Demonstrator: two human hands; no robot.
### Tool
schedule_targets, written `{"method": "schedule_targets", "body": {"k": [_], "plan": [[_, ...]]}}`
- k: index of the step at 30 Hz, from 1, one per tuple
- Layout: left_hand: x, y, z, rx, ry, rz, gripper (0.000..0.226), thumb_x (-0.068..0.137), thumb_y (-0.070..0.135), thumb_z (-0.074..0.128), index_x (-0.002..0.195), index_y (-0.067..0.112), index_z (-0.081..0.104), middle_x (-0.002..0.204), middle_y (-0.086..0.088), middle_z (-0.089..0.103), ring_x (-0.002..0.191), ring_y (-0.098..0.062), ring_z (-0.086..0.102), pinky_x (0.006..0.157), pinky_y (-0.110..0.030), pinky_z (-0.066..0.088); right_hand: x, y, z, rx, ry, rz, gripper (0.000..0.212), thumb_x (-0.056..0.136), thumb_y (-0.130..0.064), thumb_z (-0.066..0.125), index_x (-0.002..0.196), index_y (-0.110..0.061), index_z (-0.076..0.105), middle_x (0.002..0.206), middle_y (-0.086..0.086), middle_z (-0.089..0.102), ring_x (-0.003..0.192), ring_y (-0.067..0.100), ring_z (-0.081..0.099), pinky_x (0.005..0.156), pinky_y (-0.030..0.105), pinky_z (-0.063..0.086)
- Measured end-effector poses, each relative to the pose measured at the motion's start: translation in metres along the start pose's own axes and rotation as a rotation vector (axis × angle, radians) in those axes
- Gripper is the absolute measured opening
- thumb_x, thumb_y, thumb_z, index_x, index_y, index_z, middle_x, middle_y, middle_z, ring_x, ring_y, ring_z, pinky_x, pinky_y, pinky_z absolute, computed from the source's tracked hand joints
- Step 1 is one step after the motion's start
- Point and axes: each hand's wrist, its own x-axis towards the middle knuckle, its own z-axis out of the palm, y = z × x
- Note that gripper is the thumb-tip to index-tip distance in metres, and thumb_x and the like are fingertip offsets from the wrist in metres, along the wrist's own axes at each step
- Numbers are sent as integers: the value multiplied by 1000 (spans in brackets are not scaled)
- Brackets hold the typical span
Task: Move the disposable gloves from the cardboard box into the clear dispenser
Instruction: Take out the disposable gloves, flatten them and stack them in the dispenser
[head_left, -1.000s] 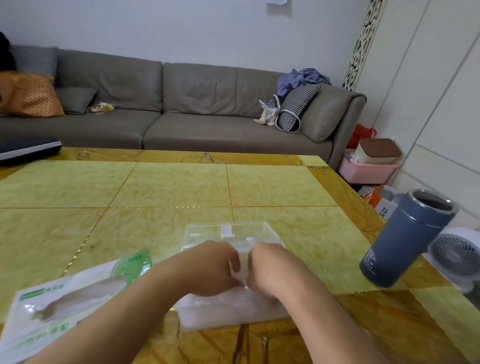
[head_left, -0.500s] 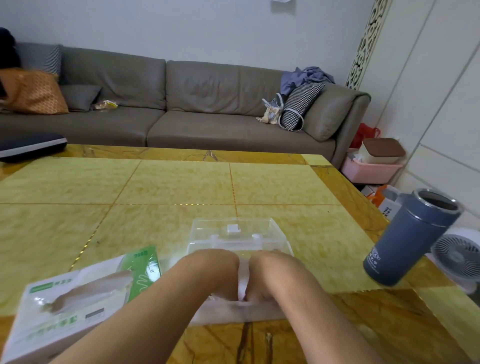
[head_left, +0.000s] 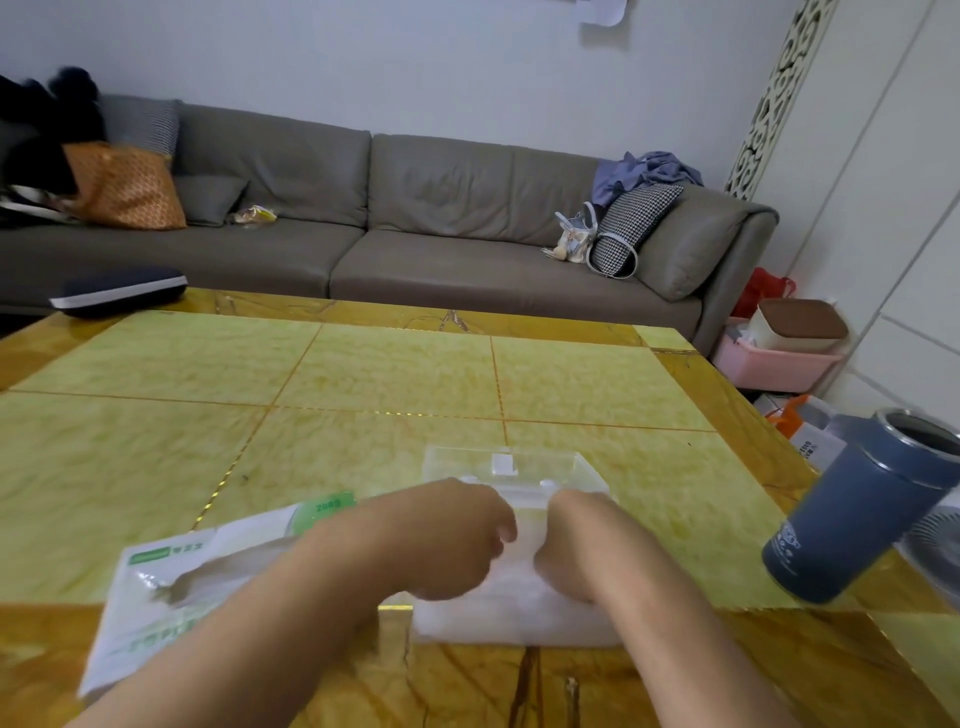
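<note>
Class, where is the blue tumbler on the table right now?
In the head view, the blue tumbler stands at the table's right edge, right of the right hand and the clear dispenser.

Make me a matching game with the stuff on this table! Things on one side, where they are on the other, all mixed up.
Things:
1. cardboard box
2. blue cup
3. clear dispenser
4. dark case

Places:
A. at the table's right edge
B. under both hands, in the middle
C. at the far left corner of the table
D. by the left arm, near the front edge

Pairs: 1-D, 2-A, 3-B, 4-C
</note>
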Motion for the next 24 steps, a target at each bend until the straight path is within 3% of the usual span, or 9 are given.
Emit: {"method": "schedule_targets", "body": {"k": [4,6,9,12,14,18,22,24], "plan": [[-37,-35,-10,-287,259,-18,36,107,14,47,117,39,72,111,27,71,103,10,64,95,-20,53,-23,-3,-10,-25,251,-51,14,90,-4,51,86,-17,56,80,-1,53,65,19,54,54,29,43],[-54,-66,-8,-391,452,-121,27,102,15,56,101,36,73,91,22,74,87,6,68,84,-27,60,-32,-13,-10,10,382,-107,22,93,-6,52,104,-22,64,91,-4,59,81,21,62,71,34,55],[-78,-110,1,-274,588,-325,14,98,24,66,91,35,70,81,16,72,75,0,68,73,-25,60,-46,-43,0,99,511,-369,39,94,-1,50,123,-24,63,113,-8,65,102,16,62,89,33,57],[-90,-131,11,-140,514,-439,13,96,27,67,87,32,74,77,17,70,68,3,66,61,-15,56,-56,-78,22,104,424,-669,47,92,-1,49,133,-21,57,125,-9,56,115,12,53,98,27,50],[-88,-132,13,-49,441,-486,15,94,26,67,83,31,75,74,16,69,63,2,65,58,-16,57,-61,-95,42,85,314,-761,51,93,-6,51,142,-21,53,135,-8,50,125,14,47,107,29,46],[-86,-135,13,150,334,-550,24,84,21,65,62,25,57,66,8,56,50,-8,50,46,-24,42,-59,-118,68,-14,194,-795,54,91,-10,52,144,-18,51,144,-3,43,138,19,38,106,32,42],[-80,-135,19,223,264,-494,28,96,36,61,73,22,62,74,5,58,57,-16,53,52,-28,41,-55,-119,73,-26,241,-794,52,89,-9,50,140,-18,56,141,-4,48,135,19,41,105,31,42],[-75,-133,22,253,263,-468,39,99,38,55,66,18,50,69,3,53,51,-17,46,48,-28,35,-54,-120,75,-30,255,-802,51,88,-9,49,137,-19,58,137,-5,50,132,19,43,104,32,45]]}}
